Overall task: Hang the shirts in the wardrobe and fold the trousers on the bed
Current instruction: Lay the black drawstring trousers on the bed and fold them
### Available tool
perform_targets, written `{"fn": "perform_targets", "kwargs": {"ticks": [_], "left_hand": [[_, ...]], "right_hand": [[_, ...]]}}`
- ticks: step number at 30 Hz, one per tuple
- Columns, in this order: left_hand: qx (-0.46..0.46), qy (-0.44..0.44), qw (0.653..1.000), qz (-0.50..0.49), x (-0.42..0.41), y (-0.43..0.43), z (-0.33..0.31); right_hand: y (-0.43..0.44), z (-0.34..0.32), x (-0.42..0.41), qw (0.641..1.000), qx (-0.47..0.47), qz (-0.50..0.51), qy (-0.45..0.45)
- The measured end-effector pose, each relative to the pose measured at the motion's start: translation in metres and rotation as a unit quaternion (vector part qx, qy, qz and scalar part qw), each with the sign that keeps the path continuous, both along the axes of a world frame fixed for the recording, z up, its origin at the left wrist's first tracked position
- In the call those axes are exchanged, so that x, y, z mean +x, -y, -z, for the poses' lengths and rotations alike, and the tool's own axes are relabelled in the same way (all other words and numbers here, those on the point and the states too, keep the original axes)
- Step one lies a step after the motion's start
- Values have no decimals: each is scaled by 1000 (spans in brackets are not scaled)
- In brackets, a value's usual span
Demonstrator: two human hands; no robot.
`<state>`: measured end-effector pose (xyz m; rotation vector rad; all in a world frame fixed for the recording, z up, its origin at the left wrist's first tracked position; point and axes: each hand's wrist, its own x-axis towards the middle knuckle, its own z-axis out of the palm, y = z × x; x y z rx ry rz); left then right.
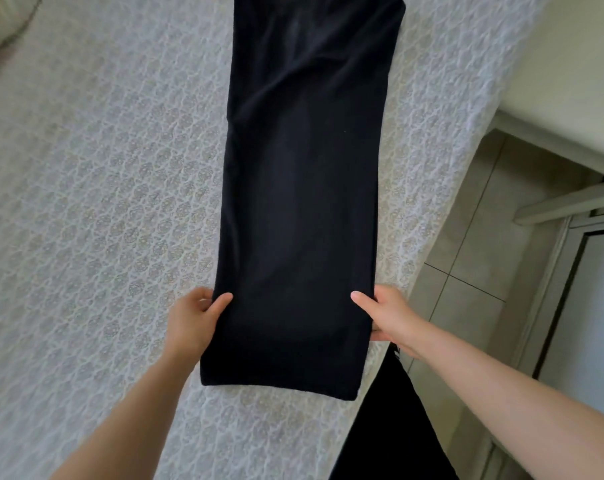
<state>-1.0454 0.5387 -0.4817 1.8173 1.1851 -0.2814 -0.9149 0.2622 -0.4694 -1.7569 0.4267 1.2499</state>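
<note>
Black trousers [304, 188] lie flat along the bed [96, 188], legs stacked one on the other, hem end nearest me and the waist end running out of the top of the view. My left hand [194, 317] grips the left edge of the legs a little above the hem, thumb on top and fingers tucked under. My right hand [385, 313] grips the right edge at the same height, thumb on top of the cloth.
The bed has a white lace-patterned cover. Its right edge drops to a tiled floor [473, 271]. White furniture [567, 81] stands to the right. A pale pillow [6, 22] sits at the top left. My dark clothing [390, 427] shows below.
</note>
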Motion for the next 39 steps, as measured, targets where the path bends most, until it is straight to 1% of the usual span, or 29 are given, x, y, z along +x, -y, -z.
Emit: {"fn": "perform_targets", "kwargs": {"ticks": [2,4,6,8,10,13,15,18,19,21,22,23,24,25,27,29,31,33,36,39], "left_hand": [[-52,-9,999,-6,-13,3,-3],[-95,-13,995,3,-24,5,-10],[-118,-23,993,15,-33,6,-16],[-143,-32,989,15,-35,4,-26],[-174,-29,984,31,-30,-3,-40],[-217,-9,974,63,-9,-18,-66],[-233,0,970,75,14,-29,-82],[-241,2,965,100,63,-47,-100],[-251,19,964,91,84,-52,-103],[-285,91,954,24,126,-64,-103],[-292,123,948,-23,144,-70,-98],[-276,134,950,-54,158,-76,-90],[-241,123,961,-54,166,-78,-81],[-202,93,975,-28,168,-79,-69],[-165,21,985,41,159,-70,-46],[-147,-18,987,61,144,-56,-30],[-112,-5,992,54,133,-48,-22],[-100,4,993,63,128,-48,-18],[-117,3,991,64,125,-52,-18],[-138,24,989,55,122,-55,-25]], "right_hand": [[-1,-1,-9,999,11,21,-32],[-1,-4,-23,997,10,2,-73],[3,-7,-36,996,-19,-26,-78],[6,-15,-42,996,-50,-23,-72],[6,-28,-38,995,-58,-14,-82],[2,-53,-17,994,-32,-33,-95],[-6,-70,5,995,-6,-19,-97],[-18,-87,56,992,12,24,-119],[-22,-92,76,989,24,48,-136],[-29,-93,115,977,54,141,-151],[-31,-91,131,967,57,204,-141],[-32,-85,144,958,45,258,-114],[-33,-77,151,954,20,291,-74],[-33,-67,154,955,-7,294,-34],[-34,-43,148,972,-51,228,11],[-34,-22,133,988,-68,141,14],[-33,-10,119,993,-71,93,22],[-31,-5,109,993,-77,71,54],[-28,-3,97,993,-73,16,86],[-27,-5,90,988,-32,-30,149]]}}
